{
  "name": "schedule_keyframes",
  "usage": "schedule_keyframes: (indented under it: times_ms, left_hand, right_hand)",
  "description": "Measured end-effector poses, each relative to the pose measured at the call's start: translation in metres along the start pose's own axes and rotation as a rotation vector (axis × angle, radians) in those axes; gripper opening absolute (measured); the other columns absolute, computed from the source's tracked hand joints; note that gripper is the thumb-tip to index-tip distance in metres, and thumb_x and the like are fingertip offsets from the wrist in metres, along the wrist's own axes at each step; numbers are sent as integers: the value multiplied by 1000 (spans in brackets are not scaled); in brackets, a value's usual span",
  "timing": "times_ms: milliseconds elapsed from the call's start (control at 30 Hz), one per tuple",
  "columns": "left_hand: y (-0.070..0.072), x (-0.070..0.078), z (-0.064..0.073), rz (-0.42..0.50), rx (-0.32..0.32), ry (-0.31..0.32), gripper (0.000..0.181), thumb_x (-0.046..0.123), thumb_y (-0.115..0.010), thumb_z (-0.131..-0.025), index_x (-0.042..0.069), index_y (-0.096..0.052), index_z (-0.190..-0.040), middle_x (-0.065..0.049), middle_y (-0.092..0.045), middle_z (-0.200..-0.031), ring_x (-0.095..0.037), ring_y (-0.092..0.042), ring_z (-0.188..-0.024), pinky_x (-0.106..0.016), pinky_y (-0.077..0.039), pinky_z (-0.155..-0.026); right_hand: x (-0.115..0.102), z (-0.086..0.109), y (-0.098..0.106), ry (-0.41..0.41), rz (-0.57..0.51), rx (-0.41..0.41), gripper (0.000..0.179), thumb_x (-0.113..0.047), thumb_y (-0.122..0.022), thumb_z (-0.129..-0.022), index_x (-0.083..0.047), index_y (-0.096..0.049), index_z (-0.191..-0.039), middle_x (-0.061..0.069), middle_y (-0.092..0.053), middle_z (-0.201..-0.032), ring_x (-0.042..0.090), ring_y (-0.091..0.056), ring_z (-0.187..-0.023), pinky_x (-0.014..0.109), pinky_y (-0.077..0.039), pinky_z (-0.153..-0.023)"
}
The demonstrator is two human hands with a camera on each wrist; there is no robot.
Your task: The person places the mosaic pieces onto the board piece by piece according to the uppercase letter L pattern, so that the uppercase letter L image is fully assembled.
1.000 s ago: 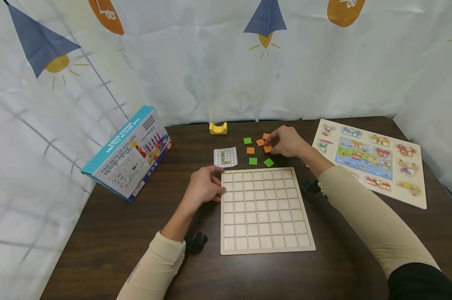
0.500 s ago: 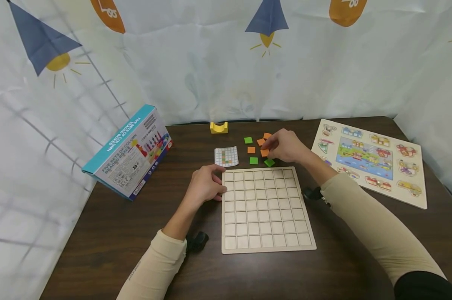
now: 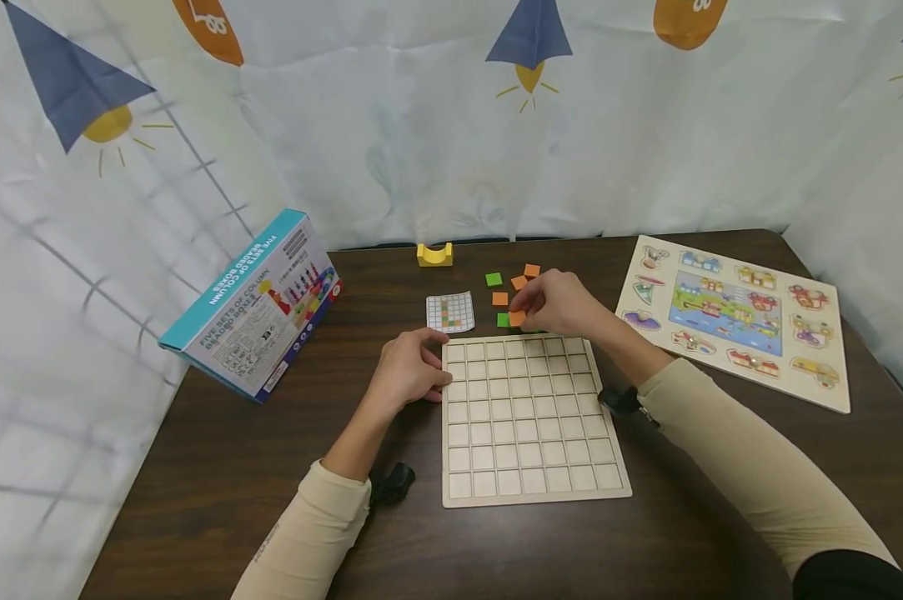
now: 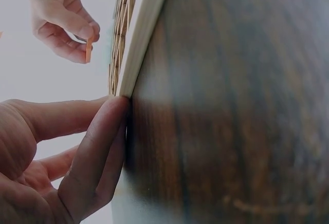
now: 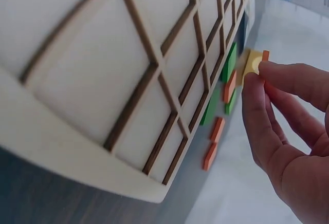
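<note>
In the head view my left hand (image 3: pixel 408 369) touches the left edge of a pale wooden grid board (image 3: pixel 531 433), near its far corner. The left wrist view has the fingertips against the board's side. Just beyond the far edge, my right hand (image 3: pixel 559 307) pinches a small orange square tile (image 3: pixel 517 318) between thumb and finger. The right wrist view catches only a sliver of this tile (image 5: pixel 265 55) above the fingertips. Loose green tiles (image 3: pixel 493 280) and orange tiles (image 3: pixel 499 299) lie close by. A pattern card (image 3: pixel 450 312) rests beyond the board's far left corner.
A yellow block with a curved notch (image 3: pixel 435 255) stands at the table's back edge. On the left is a printed toy box (image 3: pixel 259 308). A wooden picture puzzle (image 3: pixel 766 375) lies at the right, beside the right forearm. White patterned cloth hangs behind.
My right hand has moved left and nearer the board, bringing the orange tile off its spot and over by a green tile. The left hand stays at the board's edge.
</note>
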State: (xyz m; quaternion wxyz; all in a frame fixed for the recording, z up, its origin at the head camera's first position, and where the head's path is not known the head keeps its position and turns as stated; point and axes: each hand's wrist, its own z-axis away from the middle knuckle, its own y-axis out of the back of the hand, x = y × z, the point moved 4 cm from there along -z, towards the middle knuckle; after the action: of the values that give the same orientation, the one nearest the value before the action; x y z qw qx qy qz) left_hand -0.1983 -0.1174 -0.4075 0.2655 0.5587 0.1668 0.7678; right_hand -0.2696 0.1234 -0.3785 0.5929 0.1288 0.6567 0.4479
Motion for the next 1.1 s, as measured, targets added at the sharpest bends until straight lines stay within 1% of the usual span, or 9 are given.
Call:
schedule_keyframes:
  times_ms: [233, 500, 667, 833, 1100]
  left_hand:
    - [0, -1, -1, 9, -8, 7, 60, -2, -86, -81, 10, -64, -135, -15, -66, -96, -19, -70, -56, -32, -64, -53]
    - [0, -2, -2, 15, -15, 4, 59, -1, -86, -81, 10, -65, -135, -15, -66, -96, -18, -70, -57, -33, -65, -54]
    - [0, -2, -2, 23, -16, -1, 60, -2, -86, -81, 10, -65, -135, -15, -67, -96, -18, -70, -55, -33, -64, -53]
    - [0, -3, -2, 24, -16, 2, 60, -2, -86, -81, 10, -65, -135, -15, -67, -97, -18, -70, -55, -33, -64, -53]
    - [0, -3, -3, 18, -15, 7, 60, -1, -86, -81, 11, -65, -135, -15, -67, -97, -18, -70, -56, -32, -64, -53]
  right_hand:
    - [-10, 7, -10, -3, -34, -31, 23, -3, -81, -84, -9, -79, -106, 4, -75, -91, 17, -68, -83, 34, -59, -78]
    - [-19, 15, -22, -14, -4, -68, 23, -5, -84, -83, -11, -79, -104, 2, -74, -89, 17, -67, -83, 32, -59, -77]
    - [-22, 19, -31, -19, -15, -96, 23, -3, -85, -81, -11, -79, -102, 1, -75, -88, 15, -67, -81, 31, -59, -75]
    - [-26, 22, -38, -4, -9, -113, 22, -4, -86, -78, -10, -79, -98, 1, -73, -85, 15, -65, -79, 29, -58, -72]
    - [-30, 23, -46, 14, 14, -118, 22, -4, -89, -77, -9, -79, -95, 0, -71, -80, 13, -64, -76, 27, -57, -71]
